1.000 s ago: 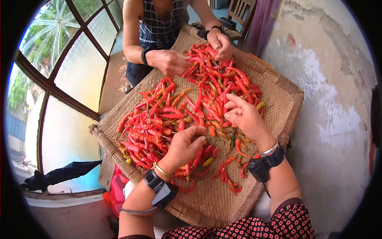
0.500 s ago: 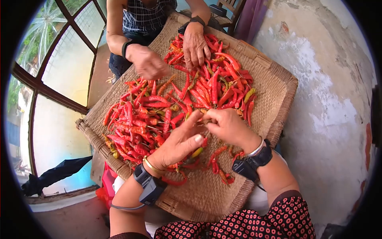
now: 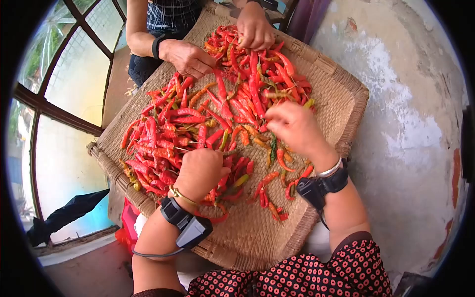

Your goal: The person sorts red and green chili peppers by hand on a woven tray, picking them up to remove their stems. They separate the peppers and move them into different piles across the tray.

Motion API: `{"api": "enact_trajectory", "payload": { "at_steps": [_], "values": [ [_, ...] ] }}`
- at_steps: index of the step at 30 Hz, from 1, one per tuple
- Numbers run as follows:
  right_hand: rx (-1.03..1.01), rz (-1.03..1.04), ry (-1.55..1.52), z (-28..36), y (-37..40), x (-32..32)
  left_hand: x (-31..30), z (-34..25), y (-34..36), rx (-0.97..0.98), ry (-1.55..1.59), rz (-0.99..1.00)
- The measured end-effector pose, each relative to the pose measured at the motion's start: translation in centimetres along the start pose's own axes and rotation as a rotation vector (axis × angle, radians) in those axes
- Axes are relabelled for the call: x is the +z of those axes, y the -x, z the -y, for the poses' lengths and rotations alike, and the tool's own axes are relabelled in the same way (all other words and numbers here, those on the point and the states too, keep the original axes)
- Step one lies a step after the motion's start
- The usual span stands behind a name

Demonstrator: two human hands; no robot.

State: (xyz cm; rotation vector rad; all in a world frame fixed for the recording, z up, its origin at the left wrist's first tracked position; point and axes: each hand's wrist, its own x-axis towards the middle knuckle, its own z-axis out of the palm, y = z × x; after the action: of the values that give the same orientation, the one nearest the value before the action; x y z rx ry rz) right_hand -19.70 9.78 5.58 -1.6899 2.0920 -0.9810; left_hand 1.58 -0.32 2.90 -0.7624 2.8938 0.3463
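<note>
Red chili peppers [image 3: 163,143] lie heaped on a woven tray [image 3: 242,237], with some orange and greenish ones among them. My left hand [image 3: 200,171] is closed over the near edge of the left heap, fingers curled downward. What it grips, if anything, is hidden behind the knuckles. My right hand [image 3: 299,131] hovers at the right heap with bent fingers drawn together, slightly blurred. Its fingertips are beside red chilies, and I cannot make out what is between them. Below it, a few small orange-red chilies [image 3: 267,190] sit apart on the weave.
Across the tray, another person's hands [image 3: 188,58] work in the far chilies. A window [image 3: 69,148] stands at the left with a dark folded umbrella [image 3: 69,215] by it. A peeling wall [image 3: 396,123] rises along the right. A raised rim [image 3: 354,119] borders the tray.
My hands have moved apart: the left drew back onto the left heap and its fingers curled; the right shifted right and up. The other person's hands also moved.
</note>
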Motion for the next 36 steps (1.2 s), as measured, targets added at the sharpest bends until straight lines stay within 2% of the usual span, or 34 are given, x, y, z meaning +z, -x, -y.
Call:
{"api": "enact_trajectory", "payload": {
  "at_steps": [1,2,4,7,9,11,12,14,15,17,18,20,21,22,23,25,27,29,30,32,33,35,36],
  "values": [
    [-0.087,0.131,0.005,0.1,0.1,0.6,0.2,0.1,0.0,0.017,-0.014,-0.003],
    [-0.093,0.125,0.008,0.2,0.2,1.2,0.2,0.1,-0.1,0.015,-0.001,0.005],
    [-0.201,0.284,0.090,0.4,0.5,2.4,0.3,0.3,-0.3,0.038,0.008,0.012],
    [-0.182,0.405,0.079,0.6,0.8,3.5,0.5,0.4,-0.5,0.073,0.074,-0.017],
    [-0.208,0.380,0.048,0.4,1.1,3.9,0.2,0.3,-0.6,0.084,0.128,-0.056],
    [-0.221,0.336,-0.021,0.8,1.2,4.1,-0.7,-0.1,-0.7,0.113,0.515,-0.129],
    [-0.220,0.336,-0.022,0.7,1.1,4.2,-0.6,-0.1,-0.8,0.113,0.516,-0.127],
    [-0.212,0.423,-0.083,0.3,0.9,4.3,-0.2,-0.4,-1.0,-0.069,1.293,-0.078],
    [-0.211,0.423,-0.082,0.4,0.8,4.1,-0.2,-0.4,-1.2,-0.068,1.294,-0.078],
    [-0.004,0.517,-0.277,1.1,0.7,3.4,-0.2,-0.1,-1.3,-0.114,1.661,-0.036],
    [-0.006,0.515,-0.278,1.2,0.6,3.1,0.1,-0.1,-1.3,-0.102,1.673,-0.046],
    [0.126,0.541,-0.365,1.1,0.6,2.4,0.3,-0.4,-1.5,-0.065,1.581,-0.079],
    [0.130,0.543,-0.366,0.9,0.6,1.9,0.6,-0.5,-1.5,-0.030,1.494,-0.111],
    [0.116,0.477,-0.272,0.6,0.4,1.2,1.0,-0.1,-1.4,0.043,1.049,-0.216],
    [0.103,0.414,-0.179,0.3,0.4,0.5,0.9,-0.1,-1.3,0.040,1.056,-0.213],
    [0.172,0.223,-0.089,-0.4,0.4,-1.1,0.3,0.1,-1.1,0.082,0.183,-0.255],
    [0.136,0.014,0.288,-0.6,0.7,-2.1,1.0,0.3,-1.0,0.026,0.207,-0.228],
    [0.096,-0.235,0.492,-0.7,0.9,-1.5,1.4,0.4,-1.3,-0.015,0.035,-0.146],
    [0.099,-0.233,0.489,-0.6,1.0,-1.1,1.6,0.5,-1.4,-0.016,0.034,-0.142],
    [-0.028,0.021,0.329,-0.1,0.8,0.0,1.9,0.6,-1.8,-0.003,-0.056,-0.073],
    [-0.027,0.023,0.330,0.1,0.7,0.7,1.7,0.5,-1.9,-0.003,-0.054,-0.072],
    [-0.214,0.149,0.157,0.4,0.8,2.2,1.2,0.1,-1.8,-0.001,0.028,-0.122],
    [-0.213,0.149,0.155,0.8,0.8,2.8,0.8,-0.1,-1.7,0.000,0.027,-0.119]
  ]
}}
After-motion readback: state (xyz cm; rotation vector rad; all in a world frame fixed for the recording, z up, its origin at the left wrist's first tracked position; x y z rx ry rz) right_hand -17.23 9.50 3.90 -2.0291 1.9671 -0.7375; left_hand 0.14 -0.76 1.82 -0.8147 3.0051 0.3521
